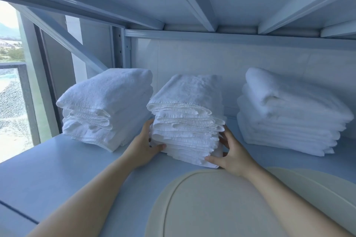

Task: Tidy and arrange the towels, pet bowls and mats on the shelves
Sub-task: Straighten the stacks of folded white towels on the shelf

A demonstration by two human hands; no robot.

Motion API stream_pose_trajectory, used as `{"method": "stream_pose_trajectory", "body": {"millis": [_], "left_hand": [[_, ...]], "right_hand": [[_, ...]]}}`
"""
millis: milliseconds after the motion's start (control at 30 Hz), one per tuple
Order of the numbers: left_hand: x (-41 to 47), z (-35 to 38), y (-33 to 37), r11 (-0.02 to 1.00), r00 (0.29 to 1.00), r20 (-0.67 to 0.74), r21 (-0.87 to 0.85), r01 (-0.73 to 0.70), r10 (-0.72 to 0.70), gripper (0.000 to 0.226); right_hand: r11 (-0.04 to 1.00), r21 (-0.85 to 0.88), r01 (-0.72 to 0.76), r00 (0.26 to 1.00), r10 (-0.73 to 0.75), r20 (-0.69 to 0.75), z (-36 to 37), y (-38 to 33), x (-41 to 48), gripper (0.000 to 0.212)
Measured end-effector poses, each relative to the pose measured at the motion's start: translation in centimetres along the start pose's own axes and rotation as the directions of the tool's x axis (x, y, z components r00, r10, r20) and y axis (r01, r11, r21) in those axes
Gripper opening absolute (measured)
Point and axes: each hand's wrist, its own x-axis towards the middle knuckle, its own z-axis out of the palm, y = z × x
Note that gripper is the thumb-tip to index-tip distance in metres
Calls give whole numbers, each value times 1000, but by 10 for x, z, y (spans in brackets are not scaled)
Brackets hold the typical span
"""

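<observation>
White terry towels stand in three folded piles along the back of the pale blue shelf. The left stack, centre-left in the frame, sits askew with ragged layers. The right stack, centre-right, looks squarer. The middle stack is held low down from both sides. The left grip wraps its left edge with the thumb across the front. The right grip clasps its lower right corner, fingers up the side and thumb at the base.

By the look of it, the towels are sorted into piles and the squaring-up is partly done. Two cream oval mats overlap at lower right, probably not yet placed. No pet bowls are in view.
</observation>
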Motion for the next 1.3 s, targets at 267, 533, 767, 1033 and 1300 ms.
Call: {"method": "stream_pose_trajectory", "body": {"millis": [267,533,767,1033,1300], "left_hand": [[8,-7,-8,999,994,-105,2,42,-41,79],[-3,-4,4,976,957,-278,219,-21,83,91],[-6,-10,11,932,891,-344,309,-191,297,75],[-7,-6,12,956,930,-290,249,-155,226,66],[-5,-7,13,971,936,-295,197,-136,191,59]], "right_hand": [[999,-42,1,999,1,40,15,-11,24,98],[998,6,60,989,-59,-136,28,-9,10,93],[991,86,103,973,-82,-217,30,-17,3,95],[991,88,101,979,-83,-186,33,-19,4,90],[987,115,116,976,-93,-195,33,-20,4,82]]}}
